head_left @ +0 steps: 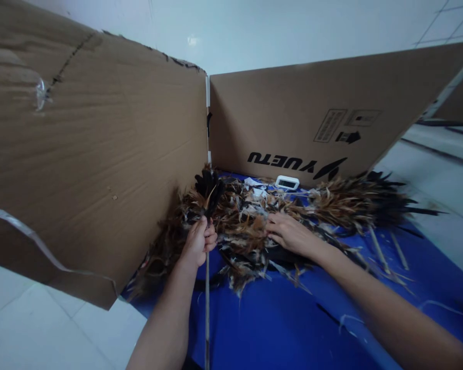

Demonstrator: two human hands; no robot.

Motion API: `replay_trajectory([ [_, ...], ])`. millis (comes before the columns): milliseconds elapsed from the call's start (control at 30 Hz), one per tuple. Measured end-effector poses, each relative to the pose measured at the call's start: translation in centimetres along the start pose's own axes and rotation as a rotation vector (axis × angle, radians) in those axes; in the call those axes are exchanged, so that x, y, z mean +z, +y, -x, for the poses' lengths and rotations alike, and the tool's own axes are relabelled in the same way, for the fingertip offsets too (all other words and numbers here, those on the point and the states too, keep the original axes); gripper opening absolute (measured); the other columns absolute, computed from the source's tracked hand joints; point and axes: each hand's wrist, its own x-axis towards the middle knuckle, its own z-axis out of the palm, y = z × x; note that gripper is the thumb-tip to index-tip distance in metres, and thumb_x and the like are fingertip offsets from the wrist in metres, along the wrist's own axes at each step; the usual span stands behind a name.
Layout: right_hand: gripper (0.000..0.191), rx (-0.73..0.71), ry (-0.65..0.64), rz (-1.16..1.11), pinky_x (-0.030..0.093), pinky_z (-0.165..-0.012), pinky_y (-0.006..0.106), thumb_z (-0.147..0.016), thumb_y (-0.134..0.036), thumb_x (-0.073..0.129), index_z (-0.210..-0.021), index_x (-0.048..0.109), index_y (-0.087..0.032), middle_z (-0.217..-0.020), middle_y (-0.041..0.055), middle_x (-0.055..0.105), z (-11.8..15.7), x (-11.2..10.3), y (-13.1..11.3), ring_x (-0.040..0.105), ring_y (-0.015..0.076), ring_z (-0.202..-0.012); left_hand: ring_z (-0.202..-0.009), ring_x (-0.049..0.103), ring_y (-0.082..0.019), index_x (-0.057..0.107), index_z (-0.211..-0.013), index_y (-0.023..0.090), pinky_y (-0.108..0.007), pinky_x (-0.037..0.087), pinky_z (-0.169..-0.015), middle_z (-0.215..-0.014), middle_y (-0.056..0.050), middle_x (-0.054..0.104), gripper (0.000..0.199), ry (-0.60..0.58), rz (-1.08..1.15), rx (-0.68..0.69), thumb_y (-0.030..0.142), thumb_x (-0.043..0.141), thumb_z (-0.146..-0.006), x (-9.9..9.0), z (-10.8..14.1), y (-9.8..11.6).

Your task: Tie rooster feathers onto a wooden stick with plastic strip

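Between the plain cardboard panel (131,139) on your left and the printed cardboard panel (308,113) ahead, your left hand (200,241) is wrapped around a thin stick (207,318), its thumb lying along the shaft just below a tuft of dark feathers (208,187). The stick runs back from that fist toward you and out of view at the bottom. Your right hand (289,234) reaches into the feather pile (235,205) with its fingers bent; the tips are buried, so you cannot tell whether they pinch anything. The step in hand looks like picking through the pile while the stick is steadied. To do it well, grip the shaft firmly but without twisting it, and leave the tuft free of your fingers so the barbs are not crushed. With the right hand, take feathers near the quill end, a few at a time, and draw them out gently, since tangled ones will probably drag others along. The pile spreads over the blue surface (254,324) from beside the left fist to under the right fingers, while a fuller feather bundle (351,203) lies beyond the right forearm, near some loose sticks (378,252).
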Motion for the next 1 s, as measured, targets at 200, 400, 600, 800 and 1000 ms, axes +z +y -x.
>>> replay_trajectory([
  [200, 0.013, 0.212, 0.103, -0.382, 0.044, -0.073, 0.031, -0.078, -0.028, 0.049, -0.078, 0.060, -0.021, -0.082, 0.0035, 0.064, 1.1, -1.0, 0.2, 0.057, 0.0181, -0.077, -0.035, 0.018, 0.000, 0.047, -0.079, 0.016, -0.011, 0.007, -0.032, -0.051, 0.010, 0.028, 0.040, -0.020, 0.002, -0.009, 0.047, 0.069, -0.066, 0.0, 0.0, -0.2],
  [400, 0.015, 0.463, 0.204, -0.746, 0.044, -0.058, 0.026, -0.067, -0.032, 0.062, -0.068, 0.056, -0.019, -0.064, -0.0001, 0.061, 1.5, -1.1, -0.7, 0.056, 0.0142, -0.060, -0.035, 0.017, 0.000, 0.046, -0.079, 0.016, -0.011, 0.007, -0.033, -0.051, 0.011, 0.027, 0.042, -0.033, -0.023, -0.012, 0.048, 0.069, -0.065, 0.0, 0.0, -0.3],
  [600, 0.033, 0.504, 0.311, -1.187, 0.045, -0.051, 0.024, -0.062, -0.034, 0.072, -0.086, 0.055, -0.019, -0.065, -0.0007, 0.061, 1.2, -1.5, -1.9, 0.055, 0.0123, -0.055, -0.035, 0.017, 0.000, 0.046, -0.079, 0.016, -0.012, 0.005, -0.033, -0.050, 0.011, 0.027, 0.044, -0.036, -0.029, -0.051, 0.051, 0.069, -0.064, 0.4, 0.1, -0.6],
  [800, 0.024, 0.535, 0.371, -1.387, 0.042, -0.045, 0.022, -0.062, -0.035, 0.072, -0.070, 0.059, -0.017, -0.062, 0.0021, 0.063, -0.4, -1.4, -4.2, 0.052, 0.0092, -0.047, -0.035, 0.016, 0.000, 0.046, -0.081, 0.016, -0.012, 0.005, -0.032, -0.051, 0.011, 0.026, 0.044, -0.068, -0.045, -0.076, 0.052, 0.067, -0.066, 0.7, 0.2, -1.0],
  [1000, 0.023, 0.463, 0.259, -1.553, 0.041, -0.041, 0.019, -0.061, -0.033, 0.073, -0.069, 0.059, -0.016, -0.056, -0.0003, 0.062, -3.1, -0.5, -7.9, 0.053, 0.0085, -0.044, -0.035, 0.017, 0.000, 0.044, -0.077, 0.017, -0.012, 0.007, -0.032, -0.051, 0.011, 0.027, 0.044, -0.072, -0.091, -0.087, 0.053, 0.066, -0.065, 0.9, 0.3, -1.5],
])
